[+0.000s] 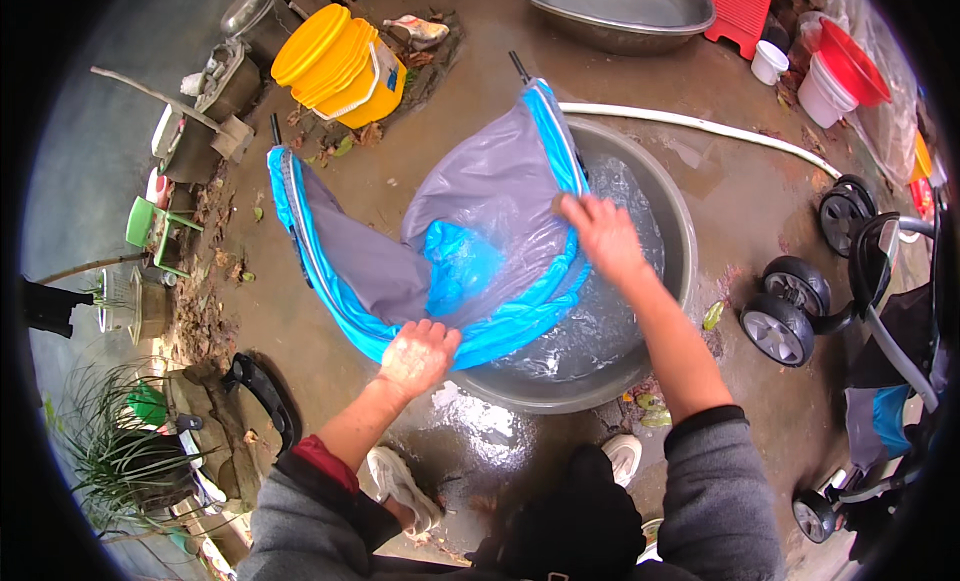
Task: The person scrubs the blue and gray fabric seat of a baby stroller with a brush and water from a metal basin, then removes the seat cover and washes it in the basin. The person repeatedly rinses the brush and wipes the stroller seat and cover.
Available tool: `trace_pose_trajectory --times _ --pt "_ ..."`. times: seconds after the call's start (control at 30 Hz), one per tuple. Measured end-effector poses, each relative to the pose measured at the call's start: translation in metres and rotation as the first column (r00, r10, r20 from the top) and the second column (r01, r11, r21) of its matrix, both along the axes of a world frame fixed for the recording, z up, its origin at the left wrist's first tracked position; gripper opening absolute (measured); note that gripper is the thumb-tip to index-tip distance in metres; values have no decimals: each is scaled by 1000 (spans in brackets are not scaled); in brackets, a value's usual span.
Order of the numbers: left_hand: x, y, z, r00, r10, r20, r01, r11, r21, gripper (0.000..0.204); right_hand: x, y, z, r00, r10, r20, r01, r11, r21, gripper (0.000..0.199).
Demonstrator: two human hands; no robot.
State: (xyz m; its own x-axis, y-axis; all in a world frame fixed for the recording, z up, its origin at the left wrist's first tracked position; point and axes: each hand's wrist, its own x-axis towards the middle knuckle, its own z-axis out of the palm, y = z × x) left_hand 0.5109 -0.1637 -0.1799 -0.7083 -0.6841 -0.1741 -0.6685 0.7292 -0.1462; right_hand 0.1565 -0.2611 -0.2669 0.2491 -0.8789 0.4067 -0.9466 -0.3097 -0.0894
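Observation:
A wet blue-and-grey stroller canopy (480, 176) hangs spread between my hands, partly over a round grey basin (684, 241) of water. Two dark rod ends stick out at its far corners. My left hand (418, 357) is closed on the near blue edge, left of the basin's front rim. At the canopy's right blue edge, above the water, my right hand (605, 236) has its fingers closed round the fabric. The bright blue patch inside the canopy sags between grey panels. Rippled water (600, 331) shows at the right of the fabric.
A white hose (700, 124) runs behind the basin. Stroller wheels and frame (780, 326) stand at the right. Yellow buckets (340, 66) and a metal tub (620, 11) are farther back. A black curved part (262, 396) lies left on the wet floor (330, 391).

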Motion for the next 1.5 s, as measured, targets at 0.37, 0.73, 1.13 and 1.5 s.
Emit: trace_pose_trajectory --times 0.37,0.73,1.13,1.5 --pt "19 7 30 999 -48 -6 48 997 63 19 66 76 26 957 286 56 -291 948 128 49" --pt "46 17 45 999 29 -32 -25 994 105 29 -48 -30 5 766 -423 484 313 903 294 50" --pt "21 42 12 897 315 -310 -254 942 221 68 13 70 67 848 167 504 -238 968 79 63" --pt "-20 21 23 960 242 -137 -242 970 17 22 55 113 35 764 78 641 -226 962 152 60"
